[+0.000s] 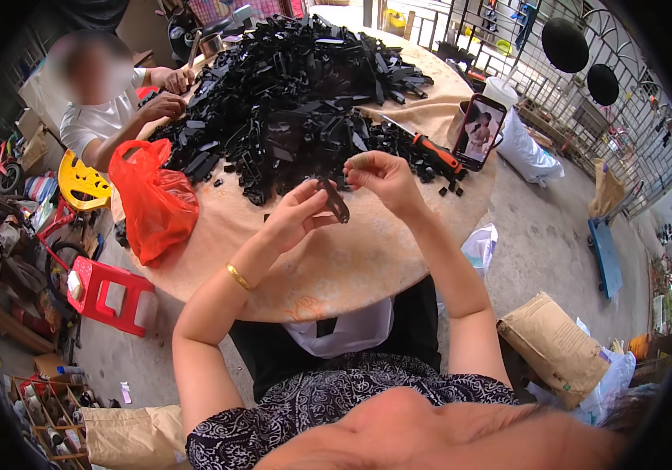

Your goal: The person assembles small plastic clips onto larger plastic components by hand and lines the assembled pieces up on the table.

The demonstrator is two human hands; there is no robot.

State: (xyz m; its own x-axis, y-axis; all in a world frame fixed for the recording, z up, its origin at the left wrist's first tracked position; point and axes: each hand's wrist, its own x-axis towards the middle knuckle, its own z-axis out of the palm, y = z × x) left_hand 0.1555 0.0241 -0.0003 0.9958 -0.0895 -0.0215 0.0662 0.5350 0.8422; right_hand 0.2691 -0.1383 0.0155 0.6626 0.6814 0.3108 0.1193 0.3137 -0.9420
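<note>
My left hand grips a narrow black plastic part above the near side of the round table. Close by on the right, my right hand is closed in a pinch beside the part's upper end. Whatever lies between its fingertips is too small to make out. Just beyond both hands spreads a big heap of black plastic parts. A screwdriver with an orange and black handle rests at the heap's right edge, with several small black bits near it.
An orange-red plastic bag sits at the table's left edge. A propped phone stands at the right. Across the far left sits another person, hands at the heap. Red stool and paper sack are on the floor.
</note>
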